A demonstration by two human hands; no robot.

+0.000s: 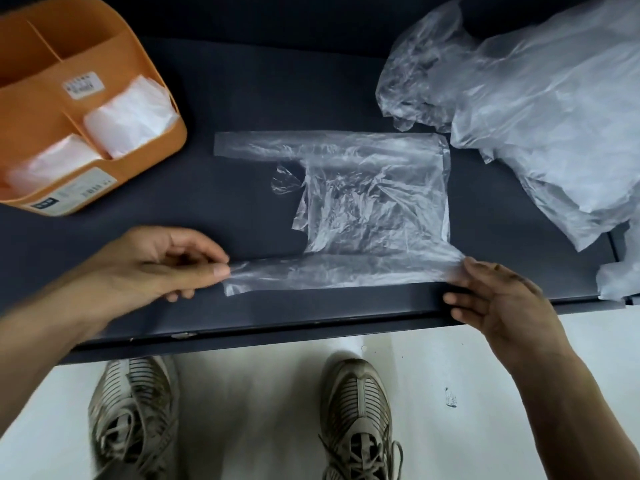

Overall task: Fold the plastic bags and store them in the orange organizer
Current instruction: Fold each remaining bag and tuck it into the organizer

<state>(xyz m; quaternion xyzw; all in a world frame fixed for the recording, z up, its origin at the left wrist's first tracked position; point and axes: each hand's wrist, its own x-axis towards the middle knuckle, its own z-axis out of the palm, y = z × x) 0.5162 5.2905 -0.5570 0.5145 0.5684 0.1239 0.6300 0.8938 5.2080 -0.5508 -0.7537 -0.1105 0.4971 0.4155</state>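
Dark table (242,209) carries all items. Loose clear bags (540,109) heaped at far right. Orange organizer (45,109) at far left, folded bags (130,116) in two near compartments. Clear plastic bag (374,195) lies flat at centre, long axis left-right, handle strips pointing left. Left hand (156,268) grip pinches the near strip's end; right hand (498,296) grip pinches the near right corner.

Dark table over a pale floor

We see a dark matte table (242,81) filling the upper view, its front edge running across; below it lies a glossy white floor (249,410) carrying soft reflections and one small dark scuff (450,397).
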